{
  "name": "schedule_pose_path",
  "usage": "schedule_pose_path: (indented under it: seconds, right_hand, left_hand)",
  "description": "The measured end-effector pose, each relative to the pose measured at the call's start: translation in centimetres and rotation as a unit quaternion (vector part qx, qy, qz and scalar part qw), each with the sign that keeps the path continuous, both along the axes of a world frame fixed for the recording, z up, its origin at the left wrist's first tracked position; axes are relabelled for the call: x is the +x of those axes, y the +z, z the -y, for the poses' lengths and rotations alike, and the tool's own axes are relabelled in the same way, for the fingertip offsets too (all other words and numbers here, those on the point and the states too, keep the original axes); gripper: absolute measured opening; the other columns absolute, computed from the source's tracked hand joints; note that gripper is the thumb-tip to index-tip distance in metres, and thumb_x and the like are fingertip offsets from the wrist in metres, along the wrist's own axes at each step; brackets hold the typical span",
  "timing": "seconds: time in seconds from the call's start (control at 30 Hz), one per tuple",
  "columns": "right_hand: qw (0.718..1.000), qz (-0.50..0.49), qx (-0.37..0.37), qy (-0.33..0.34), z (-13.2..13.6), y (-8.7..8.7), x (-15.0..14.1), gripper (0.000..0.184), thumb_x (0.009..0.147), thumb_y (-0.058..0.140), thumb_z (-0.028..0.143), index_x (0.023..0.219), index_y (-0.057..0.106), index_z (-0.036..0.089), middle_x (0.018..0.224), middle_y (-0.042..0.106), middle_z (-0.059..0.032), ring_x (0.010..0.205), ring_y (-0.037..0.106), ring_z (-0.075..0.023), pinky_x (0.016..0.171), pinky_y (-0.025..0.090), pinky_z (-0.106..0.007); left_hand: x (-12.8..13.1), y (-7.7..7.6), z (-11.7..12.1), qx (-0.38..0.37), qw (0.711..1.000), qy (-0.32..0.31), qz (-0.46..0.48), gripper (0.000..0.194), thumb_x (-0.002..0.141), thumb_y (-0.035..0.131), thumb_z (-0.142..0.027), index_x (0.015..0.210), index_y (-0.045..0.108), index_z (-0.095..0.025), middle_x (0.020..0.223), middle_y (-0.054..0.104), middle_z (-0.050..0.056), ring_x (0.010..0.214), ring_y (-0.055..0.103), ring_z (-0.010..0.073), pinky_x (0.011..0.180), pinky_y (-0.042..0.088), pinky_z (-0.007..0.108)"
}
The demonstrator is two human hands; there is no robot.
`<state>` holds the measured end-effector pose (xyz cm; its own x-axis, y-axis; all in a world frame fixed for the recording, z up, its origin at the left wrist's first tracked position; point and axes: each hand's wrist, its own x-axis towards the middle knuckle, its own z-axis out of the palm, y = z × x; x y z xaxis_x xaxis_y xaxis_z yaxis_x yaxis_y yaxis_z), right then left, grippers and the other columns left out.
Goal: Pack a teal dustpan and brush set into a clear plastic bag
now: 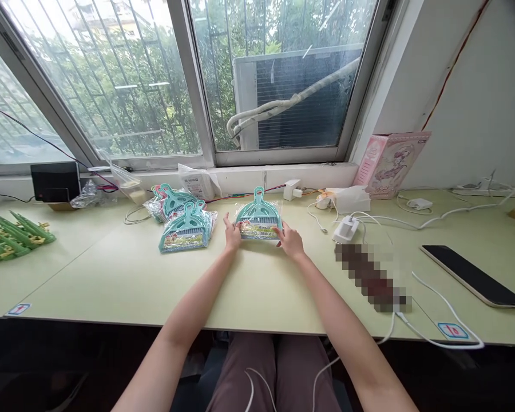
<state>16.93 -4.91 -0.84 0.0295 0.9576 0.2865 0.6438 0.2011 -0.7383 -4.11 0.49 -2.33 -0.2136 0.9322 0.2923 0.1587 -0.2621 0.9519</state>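
Note:
A teal mini dustpan-and-brush set in a clear plastic bag (258, 217) lies on the pale green table (124, 280) in front of me. My left hand (232, 233) pinches the bag's lower left corner. At the lower right corner my right hand (290, 240) grips the bag with curled fingers. Just left of my hands sits a pile of several more bagged teal dustpan sets (184, 224).
Green plastic pieces (8, 237) lie at the far left. A white charger (345, 229) with cables, a dark phone (474, 276), a pink box (390, 160), a black device (55, 181) and plastic bags (129, 186) stand along the windowsill and right side.

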Motion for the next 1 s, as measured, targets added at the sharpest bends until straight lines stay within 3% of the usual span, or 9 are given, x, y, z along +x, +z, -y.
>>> schedule_pose_path:
  seconds: [0.1, 0.27, 0.43, 0.73, 0.87, 1.0]
  right_hand:
    - [0.998, 0.063, -0.015, -0.015, 0.1, 0.1, 0.0, 0.049, 0.093, 0.04, 0.06, 0.117, 0.061, 0.022, 0.053, 0.063, -0.0011, 0.064, 0.066, -0.0223, 0.062, 0.04, -0.027]
    - [0.997, 0.06, -0.006, -0.047, -0.1, -0.1, 0.1, 0.033, 0.098, 0.039, 0.043, 0.108, 0.063, 0.022, 0.061, 0.067, -0.0034, 0.062, 0.064, -0.0205, 0.059, 0.037, -0.026]
    - [0.998, -0.008, -0.01, -0.06, -0.2, -0.1, -0.4, 0.023, 0.096, 0.044, 0.035, 0.106, 0.061, 0.023, 0.067, 0.071, -0.0022, 0.071, 0.067, -0.02, 0.06, 0.038, -0.025]
    - [0.995, -0.087, -0.001, -0.048, -0.1, 0.2, -0.8, 0.024, 0.092, 0.047, 0.038, 0.099, 0.064, 0.024, 0.069, 0.07, -0.0006, 0.06, 0.068, -0.0181, 0.06, 0.042, -0.025]
    - [0.996, -0.085, 0.003, -0.035, -0.3, 0.0, -0.8, 0.028, 0.092, 0.047, 0.044, 0.098, 0.065, 0.025, 0.068, 0.069, 0.0001, 0.057, 0.066, -0.0174, 0.059, 0.042, -0.025]
    - [0.999, -0.03, 0.003, -0.027, -0.7, -0.8, -1.0, 0.031, 0.089, 0.049, 0.051, 0.099, 0.064, 0.026, 0.085, 0.072, -0.0028, 0.077, 0.069, -0.021, 0.065, 0.045, -0.027]
  left_hand:
    - [0.1, 0.5, 0.8, 0.03, 0.996, 0.067, -0.046, 0.069, 0.089, 0.05, -0.022, 0.15, 0.018, -0.017, 0.079, 0.064, 0.003, 0.069, 0.059, 0.0163, 0.073, 0.044, 0.027]
    - [1.0, 0.9, 1.5, 0.064, 0.994, 0.065, -0.059, 0.064, 0.089, 0.049, -0.022, 0.148, 0.023, -0.022, 0.091, 0.066, 0.007, 0.089, 0.064, 0.0201, 0.083, 0.044, 0.031]
    - [1.2, 0.8, 1.7, 0.074, 0.994, 0.051, -0.068, 0.06, 0.091, 0.044, -0.022, 0.147, 0.024, -0.023, 0.086, 0.064, 0.004, 0.077, 0.063, 0.0173, 0.077, 0.046, 0.029]
    - [1.1, 1.2, 2.0, 0.068, 0.992, 0.065, -0.087, 0.053, 0.092, 0.043, -0.023, 0.143, 0.03, -0.021, 0.088, 0.065, 0.007, 0.073, 0.062, 0.0185, 0.07, 0.046, 0.029]
    - [0.6, 1.0, 1.9, 0.066, 0.993, 0.071, -0.066, 0.051, 0.091, 0.046, -0.023, 0.14, 0.033, -0.022, 0.087, 0.065, 0.006, 0.08, 0.064, 0.0202, 0.074, 0.048, 0.031]
    - [0.3, 2.1, 2.4, 0.063, 0.991, 0.112, -0.031, 0.054, 0.09, 0.047, -0.023, 0.141, 0.03, -0.024, 0.088, 0.065, 0.006, 0.078, 0.065, 0.0193, 0.072, 0.049, 0.03]
